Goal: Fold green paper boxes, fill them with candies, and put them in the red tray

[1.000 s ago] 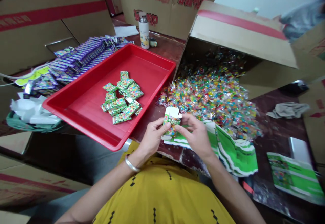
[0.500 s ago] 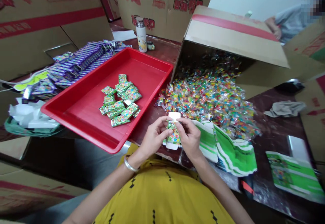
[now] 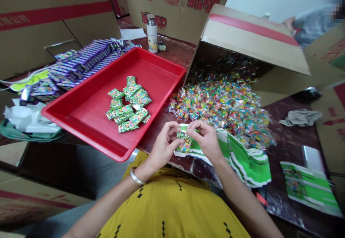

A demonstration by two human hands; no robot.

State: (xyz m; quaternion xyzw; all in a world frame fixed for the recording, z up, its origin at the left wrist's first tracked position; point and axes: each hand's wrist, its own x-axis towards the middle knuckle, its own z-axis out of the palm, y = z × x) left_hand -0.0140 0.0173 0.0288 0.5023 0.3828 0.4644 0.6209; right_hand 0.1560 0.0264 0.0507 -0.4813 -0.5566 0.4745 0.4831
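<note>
Close in front of my body, a small green printed cardboard box (image 3: 184, 145) is held upright between my hands. My left hand (image 3: 164, 143) grips its left side, thumb across the printed face. At the top end, my right hand (image 3: 207, 140) pinches the flap with thumb and forefinger; the fingers partly hide it. Beneath and right of the box lie flattened green-and-white cartons (image 3: 249, 164). Just beyond my hands spreads a heap of clear-wrapped colourful candies (image 3: 223, 105). To the left, several closed green boxes (image 3: 125, 114) lie in a red tray (image 3: 90, 117).
Candies spill from a large tipped cardboard box (image 3: 250, 38). Behind the tray stand a thermos (image 3: 152, 38) and rows of purple boxes (image 3: 93, 58). On the right are a grey cloth (image 3: 300, 117) and a green printed sheet (image 3: 309, 187). Another person's arm (image 3: 309, 24) shows at back right.
The white top flap, upright before, now looks folded down under my right fingers. My right hand has shifted slightly right and up. The view has moved a little.
</note>
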